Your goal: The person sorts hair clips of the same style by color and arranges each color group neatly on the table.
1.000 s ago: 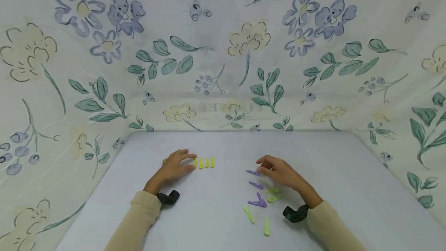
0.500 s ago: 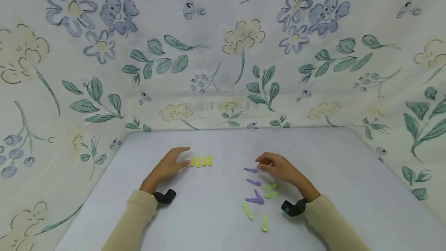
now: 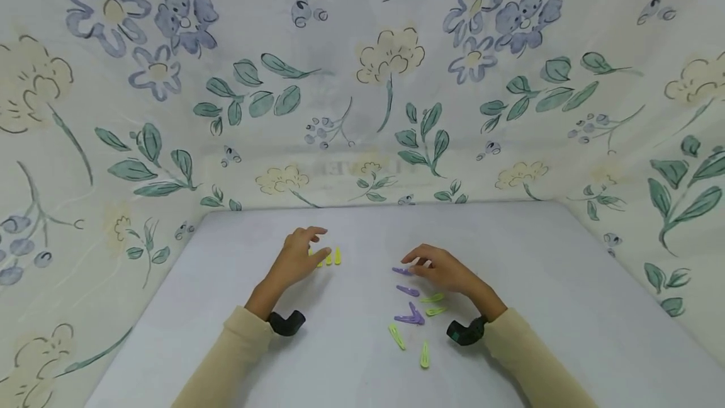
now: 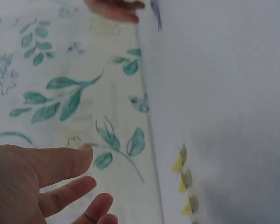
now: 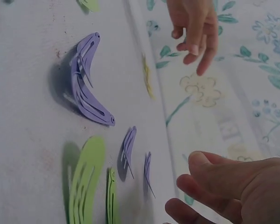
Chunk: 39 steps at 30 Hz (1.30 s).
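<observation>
Both hands [image 3: 296, 258] [image 3: 446, 269] hover empty, unclenched, partly hiding yellow clips [image 3: 338, 256] and a purple clip [image 3: 401, 271] in the head view.

Left sleeve [image 3: 223, 361] and right sleeve [image 3: 538, 361] are long, plain, beige. Left wrist camera [image 3: 287, 323] is black, bent like an elbow pipe; right wrist camera [image 3: 467, 332] matches (faint greenish tint on one end). Left hand [image 3: 297, 257] and right hand [image 3: 446, 269] are bare.
</observation>
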Available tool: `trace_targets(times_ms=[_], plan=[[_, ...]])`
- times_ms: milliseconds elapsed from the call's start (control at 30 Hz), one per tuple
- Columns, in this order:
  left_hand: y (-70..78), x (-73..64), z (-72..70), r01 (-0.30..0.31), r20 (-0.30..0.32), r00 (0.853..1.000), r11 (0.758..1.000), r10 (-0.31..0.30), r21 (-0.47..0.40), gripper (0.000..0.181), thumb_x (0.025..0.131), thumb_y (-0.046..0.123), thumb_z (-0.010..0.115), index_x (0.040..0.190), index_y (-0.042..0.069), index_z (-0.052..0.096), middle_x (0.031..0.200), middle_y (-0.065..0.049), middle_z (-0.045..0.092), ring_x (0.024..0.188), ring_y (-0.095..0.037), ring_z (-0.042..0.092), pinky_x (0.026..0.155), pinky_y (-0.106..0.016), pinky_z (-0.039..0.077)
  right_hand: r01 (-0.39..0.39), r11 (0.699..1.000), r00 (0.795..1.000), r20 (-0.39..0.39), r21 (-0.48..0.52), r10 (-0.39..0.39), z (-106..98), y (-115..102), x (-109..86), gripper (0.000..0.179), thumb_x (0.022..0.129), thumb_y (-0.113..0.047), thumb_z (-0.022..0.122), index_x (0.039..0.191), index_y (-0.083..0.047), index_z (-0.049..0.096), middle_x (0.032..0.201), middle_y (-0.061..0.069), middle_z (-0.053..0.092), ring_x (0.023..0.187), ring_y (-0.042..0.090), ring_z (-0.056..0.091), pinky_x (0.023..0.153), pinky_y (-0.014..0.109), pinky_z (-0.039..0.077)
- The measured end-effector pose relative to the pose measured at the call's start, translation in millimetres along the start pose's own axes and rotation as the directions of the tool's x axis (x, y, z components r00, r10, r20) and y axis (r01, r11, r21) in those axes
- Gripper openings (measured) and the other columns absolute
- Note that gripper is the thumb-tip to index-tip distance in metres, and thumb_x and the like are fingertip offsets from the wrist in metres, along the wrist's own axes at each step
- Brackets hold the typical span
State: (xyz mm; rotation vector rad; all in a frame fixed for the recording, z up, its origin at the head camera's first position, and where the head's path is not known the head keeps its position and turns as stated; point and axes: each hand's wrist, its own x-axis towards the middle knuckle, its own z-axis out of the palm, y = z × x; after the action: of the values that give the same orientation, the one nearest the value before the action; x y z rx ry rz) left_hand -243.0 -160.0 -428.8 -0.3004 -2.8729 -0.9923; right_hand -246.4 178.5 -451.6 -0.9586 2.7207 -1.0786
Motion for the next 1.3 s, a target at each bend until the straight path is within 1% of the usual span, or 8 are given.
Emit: trace_targets(times_ms=[167,233,400,500,733,1000,1200,1300], plan=[[36.1,-9.9,29.4,-0.194,0.144,0.97,0.981,0.194,-0.014,0.028,0.096,0.023,0.068,0.121,0.01,0.067,0.104,-0.008,0.065,0.093,-0.021,0.059,0.079,-0.036,0.049,0.073,0.995,0.996,0.058,-0.064,-0.069,11,1,5.0,0.024,0.098,-0.003,0.059,0.118,-0.008,0.071,0.128,0.011,0.067,0.114,0.03,0.065,0.095,0.043,0.053],[51.0,-13.9,42.0,-0.271,0.251,0.929,0.962,0.273,-0.044,0.024,0.096,0.023,0.067,0.115,0.009,0.071,0.103,-0.005,0.066,0.092,-0.017,0.06,0.078,-0.032,0.05,0.081,0.991,0.992,0.108,-0.105,-0.07,15,2,5.8,0.026,0.098,-0.002,0.058,0.118,-0.008,0.072,0.132,0.01,0.067,0.117,0.029,0.063,0.097,0.043,0.051],[78.6,-14.9,70.6,-0.449,0.447,0.786,0.891,0.427,-0.062,0.024,0.099,0.023,0.063,0.116,0.011,0.074,0.115,0.001,0.071,0.105,-0.013,0.063,0.093,-0.029,0.049,0.147,0.967,0.982,0.151,-0.207,-0.117,18,4,6.9,0.027,0.096,0.003,0.059,0.117,-0.006,0.073,0.126,0.008,0.07,0.11,0.026,0.062,0.094,0.038,0.05],[85.7,-10.7,85.1,-0.528,0.474,0.748,0.849,0.465,0.001,0.027,0.099,0.022,0.063,0.123,0.014,0.071,0.125,0.004,0.07,0.114,-0.012,0.06,0.1,-0.03,0.045,0.18,0.957,0.979,0.133,-0.227,-0.153,15,4,8.8,0.027,0.094,0.007,0.059,0.114,-0.004,0.073,0.118,0.008,0.072,0.109,0.026,0.065,0.096,0.04,0.051],[85.5,-7.2,96.3,-0.564,0.455,0.765,0.815,0.456,0.133,0.026,0.098,0.023,0.064,0.121,0.016,0.073,0.121,0.004,0.068,0.112,-0.008,0.06,0.098,-0.023,0.047,0.095,0.978,0.993,0.087,-0.187,-0.08,9,3,12.7,0.019,0.095,0.003,0.062,0.109,-0.003,0.073,0.107,0.007,0.067,0.103,0.022,0.065,0.09,0.036,0.054],[70.7,-4.8,91.1,-0.539,0.434,0.771,0.84,0.466,0.057,0.006,0.095,0.02,0.068,0.097,0.017,0.073,0.103,0.009,0.063,0.094,-0.002,0.059,0.086,-0.02,0.049,0.027,0.986,0.997,0.072,-0.163,-0.016,13,7,10.0,0.021,0.091,-0.004,0.07,0.112,-0.005,0.072,0.101,0.001,0.065,0.089,0.01,0.06,0.079,0.025,0.052],[68.9,0.4,96.8,-0.555,0.442,0.744,0.832,0.501,-0.009,0.004,0.093,0.022,0.072,0.095,0.019,0.072,0.103,0.01,0.062,0.097,-0.003,0.056,0.091,-0.021,0.047,0.048,0.986,0.997,0.068,-0.16,-0.038,8,9,3.8,0.029,0.092,-0.003,0.068,0.121,-0.004,0.068,0.099,0.001,0.066,0.087,0.008,0.059,0.078,0.026,0.052],[69.1,3.0,96.4,-0.547,0.423,0.763,0.837,0.489,0.018,0.007,0.093,0.023,0.072,0.099,0.02,0.071,0.109,0.008,0.062,0.106,-0.007,0.056,0.097,-0.026,0.047,0.039,0.987,0.997,0.074,-0.155,-0.028,5,10,6.7,0.03,0.092,-0.004,0.068,0.122,-0.005,0.068,0.098,0.0,0.065,0.086,0.007,0.058,0.078,0.025,0.051]])
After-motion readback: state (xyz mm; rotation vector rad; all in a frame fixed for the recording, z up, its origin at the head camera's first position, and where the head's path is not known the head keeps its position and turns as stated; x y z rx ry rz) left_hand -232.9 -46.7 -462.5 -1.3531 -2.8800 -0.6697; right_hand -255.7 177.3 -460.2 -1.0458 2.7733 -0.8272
